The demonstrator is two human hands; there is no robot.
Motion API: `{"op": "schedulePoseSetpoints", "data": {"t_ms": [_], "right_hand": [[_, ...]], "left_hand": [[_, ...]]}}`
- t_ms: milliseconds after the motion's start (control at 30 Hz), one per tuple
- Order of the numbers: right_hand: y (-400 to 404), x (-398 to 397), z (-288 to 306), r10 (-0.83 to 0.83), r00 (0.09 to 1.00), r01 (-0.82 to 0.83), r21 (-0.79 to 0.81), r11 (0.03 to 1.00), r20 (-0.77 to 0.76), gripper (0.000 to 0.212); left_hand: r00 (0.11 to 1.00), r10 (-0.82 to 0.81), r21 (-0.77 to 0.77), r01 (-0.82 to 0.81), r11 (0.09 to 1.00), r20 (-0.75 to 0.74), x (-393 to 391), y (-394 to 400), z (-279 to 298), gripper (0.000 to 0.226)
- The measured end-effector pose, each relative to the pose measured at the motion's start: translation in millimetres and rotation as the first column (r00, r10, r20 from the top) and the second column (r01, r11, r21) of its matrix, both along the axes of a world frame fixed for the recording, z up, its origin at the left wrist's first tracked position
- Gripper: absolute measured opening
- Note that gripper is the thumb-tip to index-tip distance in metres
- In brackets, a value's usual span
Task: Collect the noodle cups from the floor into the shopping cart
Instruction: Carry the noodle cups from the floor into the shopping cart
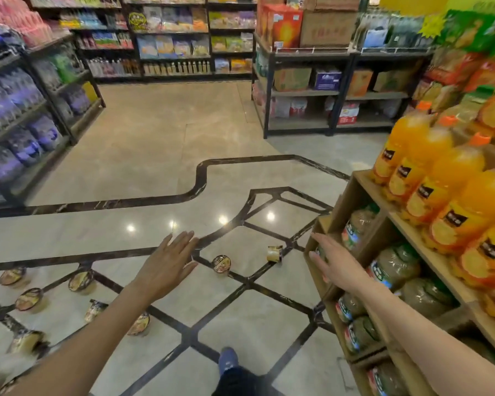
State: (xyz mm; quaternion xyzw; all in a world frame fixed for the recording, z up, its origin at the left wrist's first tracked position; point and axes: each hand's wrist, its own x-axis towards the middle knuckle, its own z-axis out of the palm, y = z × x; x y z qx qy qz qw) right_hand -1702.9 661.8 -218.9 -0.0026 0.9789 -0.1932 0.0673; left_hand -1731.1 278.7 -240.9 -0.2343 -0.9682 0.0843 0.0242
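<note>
Several noodle cups lie scattered on the shiny tiled floor. One upright cup (221, 263) stands just right of my left hand (166, 261), and another cup (274, 253) lies on its side farther right. More cups sit at the lower left, such as one (81, 280) and one (29, 300). My left hand is stretched forward, palm down, fingers spread, holding nothing. My right hand (333, 260) is also flat and empty, hovering beside the wooden shelf. No shopping cart is in view.
A wooden shelf (363, 184) of orange juice bottles and jars stands close on the right. Dark metal shelving (300, 55) stands at the back right, and more stocked racks line the left. My foot (228, 358) is on the floor below.
</note>
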Motion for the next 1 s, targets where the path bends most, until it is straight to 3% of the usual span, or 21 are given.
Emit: {"op": "schedulePoseSetpoints", "data": {"t_ms": [133, 300, 467, 533, 600, 700, 767, 800, 867, 900, 933, 1000], "right_hand": [[5, -94, -56, -0.116, 0.984, 0.124, -0.047, 0.991, 0.136, 0.056], [4, -218, -153, -0.227, 0.932, 0.276, -0.144, 0.95, 0.284, 0.054], [-5, -312, -291, -0.264, 0.882, 0.358, -0.19, 0.914, 0.391, 0.052], [-9, -344, -358, -0.313, 0.831, 0.455, -0.237, 0.858, 0.461, 0.054], [-11, -375, -428, -0.392, 0.72, 0.623, -0.284, 0.729, 0.573, 0.061], [-18, -412, -529, -0.399, 0.506, 0.856, -0.388, 0.343, 0.765, 0.067], [-19, -435, -598, -0.348, 0.423, 0.898, -0.439, 0.038, 0.836, 0.073], [-15, -445, -637, -0.333, 0.403, 0.893, -0.446, -0.061, 0.853, 0.085], [0, -473, -728, -0.341, 0.322, 0.889, -0.406, -0.21, 0.883, 0.124], [3, -482, -755, -0.344, 0.273, 0.887, -0.373, -0.271, 0.898, 0.13], [9, -490, -780, -0.359, 0.233, 0.867, -0.361, -0.345, 0.904, 0.124], [-6, -498, -764, -0.404, 0.179, 0.836, -0.356, -0.417, 0.897, 0.106]], "left_hand": [[0.989, 0.068, 0.026, -0.071, 0.997, 0.129, -89, 1, -46, 0.065], [0.954, 0.132, 0.003, -0.138, 0.99, 0.27, -193, -2, -128, 0.082], [0.855, 0.227, -0.031, -0.24, 0.97, 0.467, -266, 2, -268, 0.093], [0.854, 0.277, -0.047, -0.287, 0.957, 0.44, -288, 7, -335, 0.099], [0.844, 0.312, 0.051, -0.369, 0.928, 0.436, -307, 9, -405, 0.117], [0.799, 0.344, 0.056, -0.424, 0.904, 0.494, -325, 11, -500, 0.116], [0.754, 0.382, 0.052, -0.481, 0.875, 0.534, -335, 8, -560, 0.12], [0.742, 0.387, 0.084, -0.508, 0.857, 0.547, -338, 3, -591, 0.125], [0.693, 0.408, 0.149, -0.594, 0.791, 0.595, -344, -5, -650, 0.133], [0.66, 0.413, 0.172, -0.635, 0.753, 0.628, -346, -9, -677, 0.135], [0.626, 0.41, 0.202, -0.677, 0.708, 0.663, -347, -10, -701, 0.136], [0.581, 0.399, 0.285, -0.755, 0.591, 0.709, -352, -6, -737, 0.136]]}}
